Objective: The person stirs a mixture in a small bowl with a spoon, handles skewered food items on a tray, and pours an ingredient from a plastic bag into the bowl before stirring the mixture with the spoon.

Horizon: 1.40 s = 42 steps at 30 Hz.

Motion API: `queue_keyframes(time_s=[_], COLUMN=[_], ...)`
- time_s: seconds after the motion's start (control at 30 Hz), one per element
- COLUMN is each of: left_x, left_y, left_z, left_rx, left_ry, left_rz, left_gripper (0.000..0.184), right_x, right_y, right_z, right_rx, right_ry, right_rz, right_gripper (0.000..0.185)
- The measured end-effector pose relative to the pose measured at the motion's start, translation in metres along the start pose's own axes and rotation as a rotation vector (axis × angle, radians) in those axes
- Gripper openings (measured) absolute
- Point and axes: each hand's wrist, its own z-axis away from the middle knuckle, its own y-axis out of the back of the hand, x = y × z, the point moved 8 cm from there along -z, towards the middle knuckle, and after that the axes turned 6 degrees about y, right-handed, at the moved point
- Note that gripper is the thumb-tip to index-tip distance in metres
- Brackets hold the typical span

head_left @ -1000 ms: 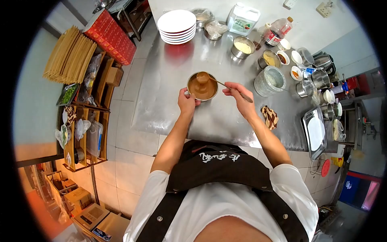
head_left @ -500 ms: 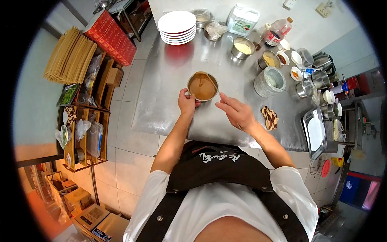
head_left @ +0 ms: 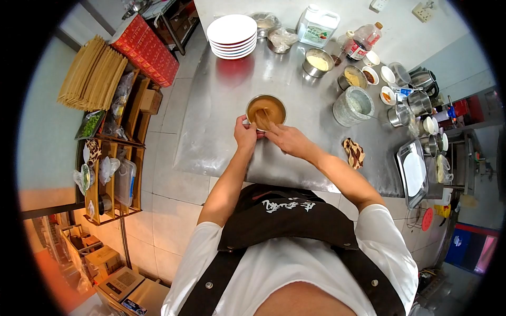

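A round steel cup (head_left: 275, 102) of smooth brown paste stands at the middle of the metal table. My left hand (head_left: 246, 132) grips its left side near the front, thumb at the rim. Over the cup's front edge, my right hand (head_left: 289, 140) is closed on the handle of a spoon (head_left: 265, 117), whose lower end is down in the paste and partly blurred. A patterned brown and cream cloth (head_left: 353, 153) lies to the right of my right arm.
White plates (head_left: 232, 29) are stacked at the back left. A stone mortar (head_left: 353, 106), a steel bowl of pale powder (head_left: 318, 63), a white jug (head_left: 318, 26) and bottles (head_left: 363, 42) stand right and behind. A tray (head_left: 412, 174) sits at the right edge.
My right hand has moved left and closer to my left hand. The spoon, earlier raised and then along the cup's right rim, is now down in the paste. My left hand has stayed in place.
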Motion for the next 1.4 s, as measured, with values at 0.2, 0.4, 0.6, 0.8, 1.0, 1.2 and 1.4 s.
queue_keyframes(time_s=[0.2, 0.4, 0.6, 0.8, 1.0, 1.2, 1.4], left_x=[0.000, -0.002, -0.006, -0.010, -0.013, -0.003, -0.010], left_y=[0.001, 0.000, 0.001, -0.001, 0.001, -0.005, -0.002], left_z=[0.000, -0.002, -0.005, -0.004, -0.010, 0.000, -0.005], left_rx=[0.002, -0.002, -0.013, -0.064, -0.068, -0.063, -0.073], left_ry=[0.004, -0.008, 0.003, 0.000, -0.008, 0.027, -0.008], left_rz=[-0.034, -0.033, -0.010, 0.035, 0.040, -0.034, 0.023], left_gripper=[0.034, 0.035, 0.041, 0.045, 0.047, 0.047, 0.045], right_x=[0.010, -0.009, 0.004, 0.013, 0.003, 0.020, 0.003], right_y=[0.019, 0.029, 0.009, 0.013, 0.006, 0.003, 0.004], right_z=[0.020, 0.019, -0.003, 0.024, 0.000, 0.007, 0.009], right_rx=[0.033, 0.171, 0.094, 0.142, 0.046, 0.131, 0.017], right_ry=[-0.048, 0.051, -0.021, 0.031, -0.046, -0.057, -0.114], right_rz=[-0.036, -0.157, -0.049, -0.100, -0.082, 0.042, -0.087], right_gripper=[0.037, 0.029, 0.028, 0.032, 0.027, 0.024, 0.021])
